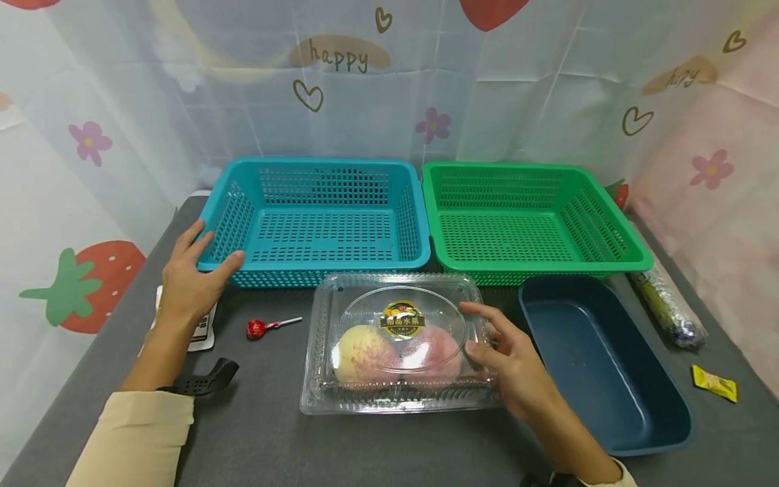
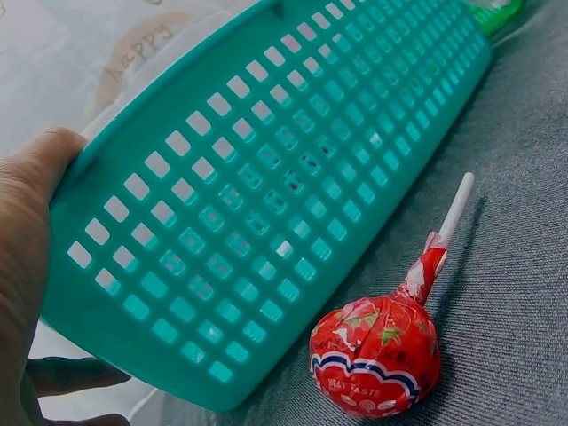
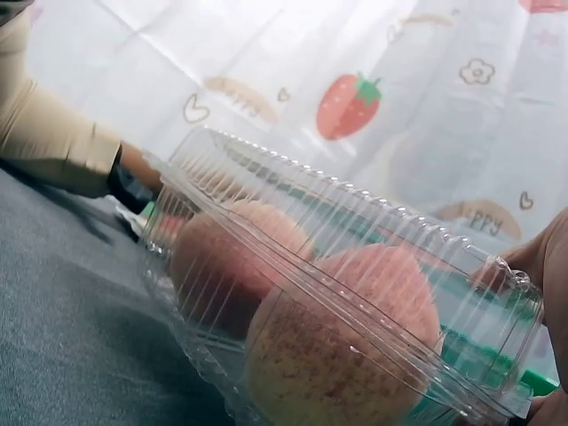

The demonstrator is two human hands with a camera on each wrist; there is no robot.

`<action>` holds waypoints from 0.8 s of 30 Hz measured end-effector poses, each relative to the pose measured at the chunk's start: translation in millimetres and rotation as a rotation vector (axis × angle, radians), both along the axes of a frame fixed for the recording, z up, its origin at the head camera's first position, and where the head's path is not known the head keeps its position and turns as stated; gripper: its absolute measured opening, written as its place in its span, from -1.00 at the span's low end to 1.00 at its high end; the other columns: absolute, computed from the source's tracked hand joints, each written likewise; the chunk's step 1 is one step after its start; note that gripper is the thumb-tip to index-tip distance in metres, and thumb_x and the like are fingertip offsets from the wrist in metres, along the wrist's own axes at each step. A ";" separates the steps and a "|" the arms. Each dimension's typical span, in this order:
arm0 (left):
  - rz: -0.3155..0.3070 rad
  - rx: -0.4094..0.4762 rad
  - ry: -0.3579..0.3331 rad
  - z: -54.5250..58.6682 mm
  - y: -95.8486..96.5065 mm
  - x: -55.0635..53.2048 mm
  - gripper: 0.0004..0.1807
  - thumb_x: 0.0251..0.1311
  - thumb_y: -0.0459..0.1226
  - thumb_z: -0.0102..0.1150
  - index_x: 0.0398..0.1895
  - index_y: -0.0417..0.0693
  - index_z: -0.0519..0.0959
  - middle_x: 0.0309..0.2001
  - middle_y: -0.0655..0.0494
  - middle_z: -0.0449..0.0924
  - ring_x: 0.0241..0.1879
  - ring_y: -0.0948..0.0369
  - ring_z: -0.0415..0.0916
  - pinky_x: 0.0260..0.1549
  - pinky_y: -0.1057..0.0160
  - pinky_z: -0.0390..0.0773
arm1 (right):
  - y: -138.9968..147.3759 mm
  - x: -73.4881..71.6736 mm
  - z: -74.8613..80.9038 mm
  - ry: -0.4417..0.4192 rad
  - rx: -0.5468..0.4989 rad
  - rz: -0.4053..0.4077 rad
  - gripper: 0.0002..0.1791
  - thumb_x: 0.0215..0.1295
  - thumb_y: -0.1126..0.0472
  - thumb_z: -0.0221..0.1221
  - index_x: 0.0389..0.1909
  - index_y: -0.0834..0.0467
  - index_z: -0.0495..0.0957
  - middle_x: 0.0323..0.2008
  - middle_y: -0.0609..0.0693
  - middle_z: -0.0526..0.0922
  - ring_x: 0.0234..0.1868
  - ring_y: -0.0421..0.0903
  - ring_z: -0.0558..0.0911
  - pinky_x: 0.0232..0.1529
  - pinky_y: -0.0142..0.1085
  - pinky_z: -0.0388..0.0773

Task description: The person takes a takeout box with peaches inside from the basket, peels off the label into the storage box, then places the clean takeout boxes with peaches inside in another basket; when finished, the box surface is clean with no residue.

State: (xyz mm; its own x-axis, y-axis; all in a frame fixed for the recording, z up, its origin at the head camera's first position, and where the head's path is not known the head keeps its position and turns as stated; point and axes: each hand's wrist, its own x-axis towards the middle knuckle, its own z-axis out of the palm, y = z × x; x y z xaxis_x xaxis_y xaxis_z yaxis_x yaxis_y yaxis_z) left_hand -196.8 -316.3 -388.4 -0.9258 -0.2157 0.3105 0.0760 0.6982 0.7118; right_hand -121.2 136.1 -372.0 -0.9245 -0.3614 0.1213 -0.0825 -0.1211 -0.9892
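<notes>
My left hand [image 1: 193,281] grips the front left corner of a blue plastic basket [image 1: 337,265]. In the left wrist view, its thumb lies on the basket's rim, with other fingers at the outer end. My right hand [image 1: 517,362] holds the right side of a clear plastic fruit box [image 1: 389,406], its lid closed and bearing a round label [image 1: 402,320]. Inside sit a yellowish peach [image 1: 364,355] and a pinker peach [image 1: 435,357], seen close in the right wrist view. A red wrapped lollipop [image 2: 374,359] lies on the grey cloth before the blue basket.
Right of the blue basket stands a green basket [image 1: 541,266]. A dark blue tub [image 1: 608,358] sits in front of it. Farther right lie a shiny wrapped pack [image 1: 669,308] and a small yellow packet [image 1: 715,384]. A white packet [image 1: 203,333] is partly hidden behind my left forearm.
</notes>
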 end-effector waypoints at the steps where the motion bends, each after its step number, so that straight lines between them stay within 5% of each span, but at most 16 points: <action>1: 0.001 0.001 -0.001 -0.1 0.2 0.1 -0.15 0.26 0.08 0.11 0.44 -0.30 0.17 0.50 0.03 -0.07 0.43 -0.11 -0.16 0.19 -0.36 0.03 | -0.2 -0.3 -1.8 0.001 0.008 -0.005 -0.51 0.34 0.45 0.08 0.28 0.15 0.36 -0.26 0.21 0.37 -0.42 -0.11 0.51 -0.44 -0.24 0.57; 17: -0.004 0.005 0.021 -0.4 1.5 0.5 -0.16 0.26 0.07 0.12 0.42 -0.31 0.18 0.50 0.02 -0.05 0.43 -0.08 -0.13 0.21 -0.33 0.04 | 4.2 -5.0 -14.0 -0.028 0.087 -0.060 -0.47 0.33 0.43 0.08 0.32 0.28 0.28 -0.24 0.27 0.31 -0.40 -0.03 0.51 -0.46 -0.21 0.58; 24: -0.009 0.000 0.028 -0.7 1.2 1.3 -0.17 0.27 0.06 0.11 0.42 -0.33 0.18 0.50 0.00 -0.05 0.43 -0.09 -0.13 0.21 -0.33 0.05 | 5.7 -6.9 -18.3 -0.044 0.112 -0.077 -0.45 0.35 0.40 0.06 0.36 0.25 0.26 -0.01 0.35 0.32 -0.25 0.04 0.49 -0.35 -0.17 0.57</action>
State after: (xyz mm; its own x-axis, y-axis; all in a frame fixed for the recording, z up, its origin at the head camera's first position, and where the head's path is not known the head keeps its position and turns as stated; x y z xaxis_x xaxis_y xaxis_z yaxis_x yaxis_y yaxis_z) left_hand -195.5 -315.0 -389.1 -0.9186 -0.2073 0.3365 0.1026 0.6972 0.7095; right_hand -128.1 141.8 -390.3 -0.9536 -0.2980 0.0431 -0.0439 -0.0042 -0.9990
